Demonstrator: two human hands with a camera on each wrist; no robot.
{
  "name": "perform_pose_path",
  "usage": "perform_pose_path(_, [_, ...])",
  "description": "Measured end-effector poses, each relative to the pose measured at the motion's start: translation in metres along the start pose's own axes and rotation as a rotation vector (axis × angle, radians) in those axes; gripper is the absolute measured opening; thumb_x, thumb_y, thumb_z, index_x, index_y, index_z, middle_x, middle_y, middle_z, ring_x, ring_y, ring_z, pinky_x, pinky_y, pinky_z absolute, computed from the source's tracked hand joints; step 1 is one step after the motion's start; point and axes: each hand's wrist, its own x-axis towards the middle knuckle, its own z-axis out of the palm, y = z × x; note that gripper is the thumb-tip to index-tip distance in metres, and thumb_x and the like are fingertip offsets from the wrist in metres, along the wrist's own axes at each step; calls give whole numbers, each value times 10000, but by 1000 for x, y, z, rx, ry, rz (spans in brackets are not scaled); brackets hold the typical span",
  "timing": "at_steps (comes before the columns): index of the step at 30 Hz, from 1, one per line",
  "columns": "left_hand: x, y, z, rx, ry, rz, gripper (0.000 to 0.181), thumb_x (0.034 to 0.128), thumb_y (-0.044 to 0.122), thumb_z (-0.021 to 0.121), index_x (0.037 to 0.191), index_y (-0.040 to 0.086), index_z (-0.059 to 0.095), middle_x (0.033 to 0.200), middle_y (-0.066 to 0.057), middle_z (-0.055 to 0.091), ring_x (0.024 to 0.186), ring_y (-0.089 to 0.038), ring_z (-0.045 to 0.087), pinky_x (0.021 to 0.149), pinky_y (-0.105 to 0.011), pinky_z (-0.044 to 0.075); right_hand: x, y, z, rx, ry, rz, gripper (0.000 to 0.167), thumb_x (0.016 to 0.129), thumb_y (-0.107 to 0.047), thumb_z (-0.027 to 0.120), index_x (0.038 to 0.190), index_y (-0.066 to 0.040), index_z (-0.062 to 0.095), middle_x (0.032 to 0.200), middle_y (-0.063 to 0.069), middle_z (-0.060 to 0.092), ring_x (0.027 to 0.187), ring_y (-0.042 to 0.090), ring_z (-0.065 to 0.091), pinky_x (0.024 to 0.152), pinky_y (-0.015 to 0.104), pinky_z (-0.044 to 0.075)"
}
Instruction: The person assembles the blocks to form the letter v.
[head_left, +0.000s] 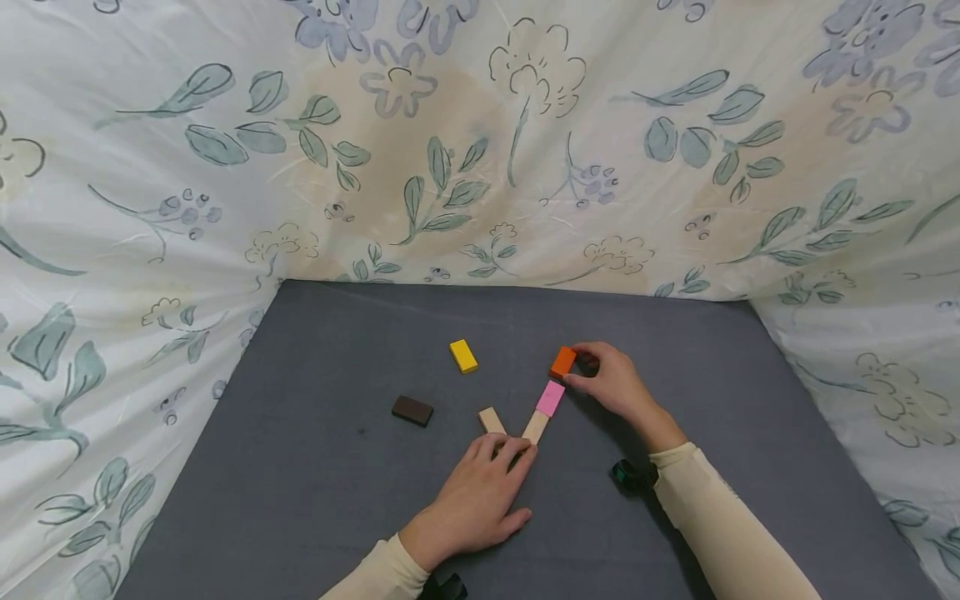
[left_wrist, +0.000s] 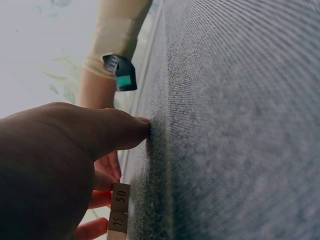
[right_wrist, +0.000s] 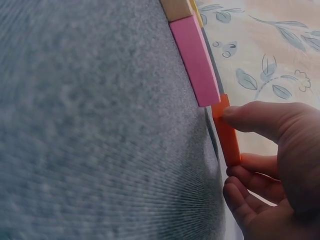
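My right hand point(head_left: 611, 379) pinches an orange block point(head_left: 563, 362) between thumb and fingers, just beyond the far end of a pink block point(head_left: 551, 399). In the right wrist view the orange block point(right_wrist: 226, 131) stands close to the pink block point(right_wrist: 195, 61); whether they touch I cannot tell. The pink block continues a plain wooden block point(head_left: 535, 427). A second wooden block point(head_left: 492, 420) slants off to its left. My left hand point(head_left: 480, 496) rests its extended fingertips at the near ends of these wooden blocks, hiding part of them. Numbers mark wooden blocks point(left_wrist: 120, 197) in the left wrist view.
A yellow block point(head_left: 463, 356) lies farther back, and a dark brown block point(head_left: 412, 411) to the left, both on the grey cloth point(head_left: 315, 500). Flower-patterned fabric point(head_left: 480, 150) stands around the back and sides. A dark wrist device point(head_left: 633, 477) sits at the right sleeve.
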Motion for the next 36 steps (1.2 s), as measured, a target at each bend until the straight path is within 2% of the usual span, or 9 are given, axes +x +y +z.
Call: perform_pose_path(36, [1,1,-1,-10,-20,-8,777,992,576,744,1598,134,542,1549,-32,494,1353,-244,453,1191,-479,374,-8,1,-1,2,-14,-2,611,950,-276,871,1445,8,654,1334,218,668,1164,398,664,1009,598,530])
